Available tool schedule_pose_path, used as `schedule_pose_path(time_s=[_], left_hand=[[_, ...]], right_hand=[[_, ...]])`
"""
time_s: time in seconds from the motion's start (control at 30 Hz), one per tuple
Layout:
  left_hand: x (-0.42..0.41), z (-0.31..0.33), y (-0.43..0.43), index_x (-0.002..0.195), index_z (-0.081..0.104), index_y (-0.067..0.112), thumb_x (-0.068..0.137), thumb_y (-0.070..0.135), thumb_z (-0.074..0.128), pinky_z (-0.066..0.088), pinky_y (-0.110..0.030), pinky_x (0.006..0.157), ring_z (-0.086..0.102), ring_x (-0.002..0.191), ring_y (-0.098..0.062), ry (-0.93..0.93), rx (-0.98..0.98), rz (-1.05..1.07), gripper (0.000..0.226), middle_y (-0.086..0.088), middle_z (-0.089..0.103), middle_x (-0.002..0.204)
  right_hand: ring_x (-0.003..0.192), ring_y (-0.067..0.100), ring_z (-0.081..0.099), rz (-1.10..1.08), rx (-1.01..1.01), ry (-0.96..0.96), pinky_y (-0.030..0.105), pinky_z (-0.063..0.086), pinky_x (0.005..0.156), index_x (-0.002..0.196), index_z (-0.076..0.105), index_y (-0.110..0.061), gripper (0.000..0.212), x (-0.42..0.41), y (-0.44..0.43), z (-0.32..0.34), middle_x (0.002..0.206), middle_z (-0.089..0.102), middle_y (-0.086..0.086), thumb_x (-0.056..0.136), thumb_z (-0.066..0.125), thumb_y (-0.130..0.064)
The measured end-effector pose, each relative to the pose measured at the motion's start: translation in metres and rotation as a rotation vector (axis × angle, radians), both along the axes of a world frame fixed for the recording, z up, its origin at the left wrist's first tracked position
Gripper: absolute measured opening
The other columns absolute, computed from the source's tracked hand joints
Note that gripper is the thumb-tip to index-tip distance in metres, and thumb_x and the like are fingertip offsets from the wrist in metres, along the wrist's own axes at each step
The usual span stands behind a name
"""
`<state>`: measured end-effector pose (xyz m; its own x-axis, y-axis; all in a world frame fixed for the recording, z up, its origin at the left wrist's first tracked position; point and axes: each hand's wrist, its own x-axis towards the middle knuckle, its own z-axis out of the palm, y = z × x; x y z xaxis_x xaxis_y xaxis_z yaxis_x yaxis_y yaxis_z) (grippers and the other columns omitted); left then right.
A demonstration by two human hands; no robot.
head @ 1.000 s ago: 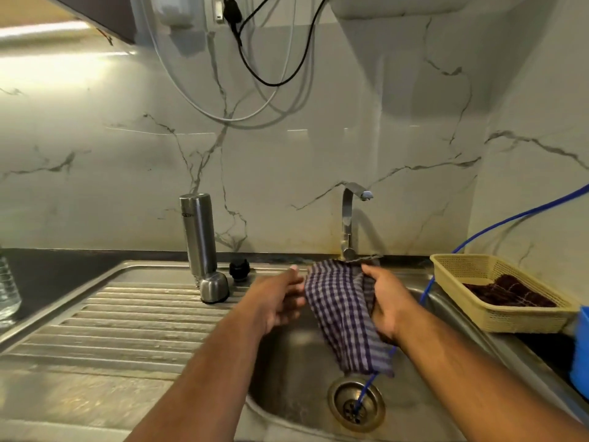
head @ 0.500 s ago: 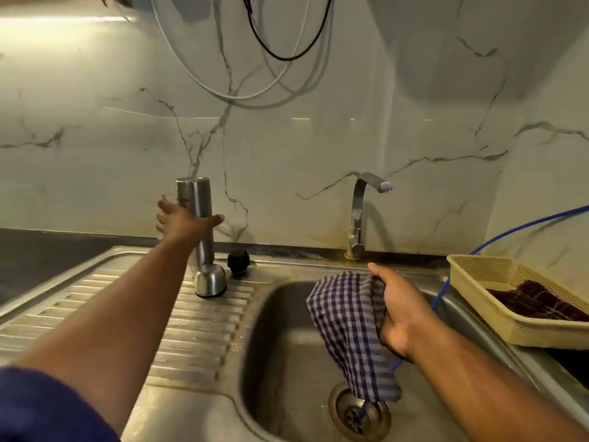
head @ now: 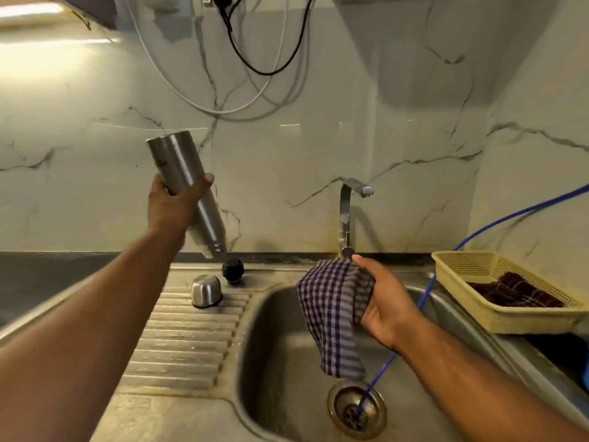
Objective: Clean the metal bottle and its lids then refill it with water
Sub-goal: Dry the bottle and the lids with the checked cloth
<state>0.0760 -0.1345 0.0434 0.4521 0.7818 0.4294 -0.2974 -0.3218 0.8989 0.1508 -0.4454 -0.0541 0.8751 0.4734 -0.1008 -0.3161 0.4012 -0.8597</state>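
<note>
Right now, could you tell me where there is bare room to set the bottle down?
Free: the ribbed drainboard in front of the metal cap, between left forearm and basin. Crowded: its back edge, holding cap and black lid; the basin, with checked cloth and blue hose; the basket at right.

place: home kitchen | evidence: stainless steel sink with ribbed drainboard, bent tap, marble-look wall tiles, yellow plastic basket on the worktop

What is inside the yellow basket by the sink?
A dark brown cloth lies in the yellow basket. Its near wall hides part of the bottom, so more could be there.
</note>
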Motion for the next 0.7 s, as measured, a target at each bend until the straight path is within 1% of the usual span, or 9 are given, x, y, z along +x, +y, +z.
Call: schedule_pose_path(time_s=[0.07,0.13,0.2,0.27,0.37,0.43,0.53,0.6,0.7], left_hand=[[-0.008,-0.002,-0.030,0.127,0.056,0.026,0.066,0.055,0.089,0.057,-0.049,0.093,0.070,0.107,-0.028,-0.088,-0.161,-0.175,0.075,-0.003,0.070,0.117],[-0.013,-0.014,-0.061,0.128,0.057,0.022,0.061,0.064,0.087,0.057,-0.057,0.089,0.071,0.105,-0.038,-0.074,-0.406,-0.363,0.085,-0.014,0.071,0.117],[-0.013,-0.031,-0.089,0.127,0.058,0.016,0.077,0.066,0.074,0.060,-0.056,0.080,0.074,0.092,-0.039,-0.050,-0.683,-0.536,0.073,-0.019,0.074,0.105],[-0.011,-0.052,-0.110,0.135,0.057,0.008,0.091,0.055,0.059,0.061,-0.049,0.071,0.074,0.082,-0.036,-0.081,-0.923,-0.695,0.064,-0.019,0.073,0.097],[-0.012,-0.078,-0.134,0.140,0.052,-0.003,0.088,0.033,0.059,0.057,-0.047,0.089,0.067,0.108,-0.038,-0.083,-1.143,-0.819,0.064,-0.024,0.066,0.122],[-0.014,-0.089,-0.146,0.141,0.049,-0.003,0.086,0.031,0.066,0.057,-0.048,0.087,0.066,0.108,-0.039,-0.062,-1.180,-0.893,0.066,-0.025,0.064,0.126],[-0.011,-0.097,-0.150,0.142,0.047,0.005,0.088,0.042,0.071,0.062,-0.051,0.080,0.069,0.096,-0.039,-0.007,-1.042,-1.004,0.069,-0.026,0.067,0.113],[-0.009,-0.097,-0.151,0.140,0.049,0.006,0.089,0.051,0.069,0.061,-0.055,0.081,0.071,0.095,-0.040,0.043,-0.947,-1.028,0.071,-0.027,0.068,0.114],[-0.004,-0.095,-0.157,0.141,0.052,0.006,0.091,0.061,0.059,0.062,-0.048,0.073,0.070,0.085,-0.037,0.100,-0.840,-1.039,0.075,-0.022,0.069,0.117]], right_hand=[[0.099,0.032,0.073,0.001,0.037,-0.016,0.044,0.058,0.085,0.121,0.067,-0.004,0.032,-0.001,-0.003,0.004,0.108,0.076,0.017,0.097,0.062,-0.024],[0.098,0.030,0.073,-0.011,0.080,-0.037,0.042,0.059,0.084,0.124,0.065,-0.003,0.032,-0.002,-0.007,0.009,0.109,0.075,0.017,0.095,0.064,-0.016],[0.097,0.028,0.073,-0.035,0.142,-0.063,0.040,0.061,0.085,0.127,0.063,0.000,0.037,0.002,-0.011,0.015,0.111,0.075,0.017,0.092,0.066,-0.009],[0.097,0.027,0.074,-0.068,0.207,-0.081,0.038,0.063,0.083,0.127,0.062,0.001,0.041,0.006,-0.017,0.021,0.111,0.075,0.017,0.088,0.069,-0.006],[0.102,0.029,0.074,-0.092,0.194,-0.081,0.041,0.062,0.082,0.127,0.062,-0.004,0.053,0.013,-0.029,0.025,0.113,0.075,0.015,0.077,0.077,-0.011],[0.106,0.031,0.072,-0.126,0.149,-0.084,0.042,0.060,0.084,0.129,0.062,-0.006,0.054,0.019,-0.030,0.025,0.115,0.075,0.014,0.078,0.077,-0.013],[0.107,0.032,0.070,-0.262,0.069,-0.160,0.047,0.056,0.091,0.123,0.066,-0.013,0.033,0.028,-0.030,0.027,0.116,0.074,0.012,0.090,0.072,-0.014],[0.106,0.027,0.070,-0.343,-0.041,-0.260,0.049,0.054,0.098,0.115,0.069,-0.020,0.023,0.030,-0.033,0.031,0.112,0.075,0.006,0.092,0.072,-0.023],[0.108,0.018,0.067,-0.405,-0.192,-0.435,0.040,0.049,0.103,0.099,0.068,-0.030,0.015,0.028,-0.038,0.043,0.108,0.074,-0.004,0.093,0.068,-0.043]])
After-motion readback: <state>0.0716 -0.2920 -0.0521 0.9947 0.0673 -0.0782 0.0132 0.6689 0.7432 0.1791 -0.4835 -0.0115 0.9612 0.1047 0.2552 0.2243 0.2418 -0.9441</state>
